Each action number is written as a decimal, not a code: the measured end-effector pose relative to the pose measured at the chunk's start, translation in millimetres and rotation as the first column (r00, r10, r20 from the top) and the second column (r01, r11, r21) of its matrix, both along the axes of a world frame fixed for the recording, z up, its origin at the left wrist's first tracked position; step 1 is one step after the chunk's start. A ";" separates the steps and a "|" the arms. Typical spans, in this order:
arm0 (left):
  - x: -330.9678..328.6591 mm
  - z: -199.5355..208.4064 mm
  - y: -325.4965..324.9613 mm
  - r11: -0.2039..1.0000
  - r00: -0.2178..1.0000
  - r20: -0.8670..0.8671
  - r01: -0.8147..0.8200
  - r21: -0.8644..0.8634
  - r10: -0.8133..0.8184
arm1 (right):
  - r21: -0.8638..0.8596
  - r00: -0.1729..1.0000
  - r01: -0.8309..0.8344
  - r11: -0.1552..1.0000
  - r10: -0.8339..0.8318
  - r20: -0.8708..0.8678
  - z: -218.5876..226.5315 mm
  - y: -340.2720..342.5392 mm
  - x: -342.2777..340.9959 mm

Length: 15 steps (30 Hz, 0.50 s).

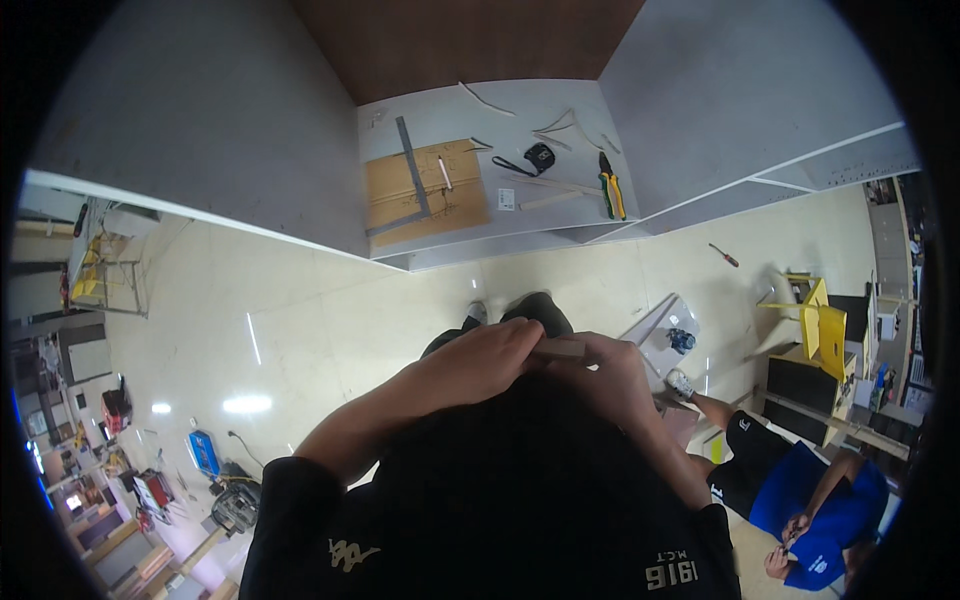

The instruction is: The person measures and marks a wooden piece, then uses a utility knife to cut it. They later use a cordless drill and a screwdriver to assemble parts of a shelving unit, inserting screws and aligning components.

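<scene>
Close in front of my body, both hands are closed on a small flat beige piece (562, 348), which looks like a short strip or thin block. My left hand (505, 350) grips its left end, and my right hand (615, 372) holds the right end. The fingertips are partly hidden. Beyond them, on the white cabinet shelf (545, 228), lie a metal square ruler (411, 165), a piece of brown cardboard (385, 195) with pencil marks, a white-and-red pen (445, 173), a black tape measure (540, 157) and yellow-green pliers (611, 190). Several thin strips (556, 186) are scattered beside them.
Grey cabinet side panels (220, 110) rise left and right of the shelf. A screwdriver (728, 257) lies on the pale floor at right, near a yellow stool (822, 325). Another person in blue (790, 490) sits at lower right. A compressor-like machine (236, 503) stands at lower left.
</scene>
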State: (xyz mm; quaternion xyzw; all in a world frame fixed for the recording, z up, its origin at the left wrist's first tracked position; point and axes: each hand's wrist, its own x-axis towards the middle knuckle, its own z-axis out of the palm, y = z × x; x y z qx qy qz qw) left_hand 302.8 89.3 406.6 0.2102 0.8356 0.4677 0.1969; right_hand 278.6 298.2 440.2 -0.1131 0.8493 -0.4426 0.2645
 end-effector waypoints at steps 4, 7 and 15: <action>0.9 -34.8 5.0 0.992 0.985 -0.172 -0.028 -0.126 0.006 | 0.098 0.997 0.017 0.995 -0.024 0.073 -13.1 -4.4 -7.0; 2.4 -35.7 9.2 0.963 0.980 -0.198 -0.053 -0.263 0.000 | -0.023 0.997 0.057 0.998 -0.058 -0.045 -42.3 -2.2 -0.5; 1.5 -10.9 5.5 0.891 0.993 -0.077 0.045 -0.452 -0.089 | -0.137 0.986 -0.127 0.982 0.110 -0.122 -42.3 -6.0 -1.3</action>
